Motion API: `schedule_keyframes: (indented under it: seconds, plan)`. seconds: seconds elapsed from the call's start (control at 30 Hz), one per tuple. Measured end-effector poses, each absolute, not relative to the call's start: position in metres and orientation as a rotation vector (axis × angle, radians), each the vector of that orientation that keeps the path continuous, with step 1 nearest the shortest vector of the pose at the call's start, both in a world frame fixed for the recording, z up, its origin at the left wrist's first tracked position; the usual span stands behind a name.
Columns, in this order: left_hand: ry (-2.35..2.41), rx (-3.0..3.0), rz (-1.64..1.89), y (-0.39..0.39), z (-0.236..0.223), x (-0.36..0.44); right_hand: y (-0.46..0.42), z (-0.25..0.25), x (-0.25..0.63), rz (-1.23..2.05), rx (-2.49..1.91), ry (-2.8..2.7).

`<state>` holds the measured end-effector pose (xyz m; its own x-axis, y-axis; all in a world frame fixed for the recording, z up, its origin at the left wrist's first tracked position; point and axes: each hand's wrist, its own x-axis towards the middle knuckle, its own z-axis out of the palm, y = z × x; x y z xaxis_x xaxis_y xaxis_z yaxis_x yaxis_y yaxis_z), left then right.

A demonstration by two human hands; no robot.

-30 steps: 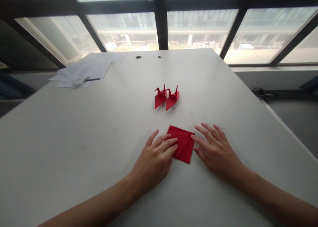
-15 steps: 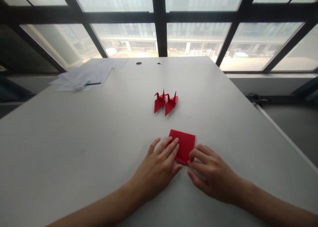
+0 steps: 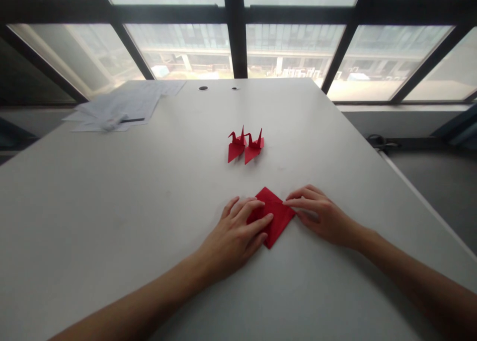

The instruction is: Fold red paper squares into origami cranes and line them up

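A folded square of red paper [image 3: 278, 220] lies on the table, turned like a diamond with one corner toward me. My left hand [image 3: 238, 234] rests over its left side, fingers spread and pressing it down from above. At the right corner, my right hand [image 3: 323, 214] has its fingertips and thumb closed on the paper's edge. The fingers of my left hand cover the left corner. Two red paper cranes, a left one [image 3: 236, 148] and a right one [image 3: 254, 149], stand side by side beyond the folded paper.
Printed sheets [image 3: 122, 102] lie spread at the table's far left, with a dark pen [image 3: 133, 120] and a crumpled whitish thing [image 3: 112, 123] on them. Two small round fittings sit near the far edge of the white table [image 3: 149, 182]. Large windows stand behind it.
A flap of the red paper has been turned down, leaving a smooth face. The paper has rotated into a diamond. My right hand moved down to the near corner, then back up to the right corner.
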<state>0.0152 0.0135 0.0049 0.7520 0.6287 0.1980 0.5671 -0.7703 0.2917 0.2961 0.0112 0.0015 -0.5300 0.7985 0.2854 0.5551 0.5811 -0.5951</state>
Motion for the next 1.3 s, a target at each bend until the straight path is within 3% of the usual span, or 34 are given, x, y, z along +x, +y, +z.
schedule_keyframes:
  seconds: [0.63, 1.3]
  plan:
    - [0.796, 2.664, 0.427, 0.016, 0.004, 0.015, 0.012, 0.002, 0.296, 0.693, -0.951, -2.235]
    - [0.755, 2.537, 0.552, 0.015, 0.008, 0.02, 0.028, -0.001, 0.254, 0.715, -1.343, -2.025]
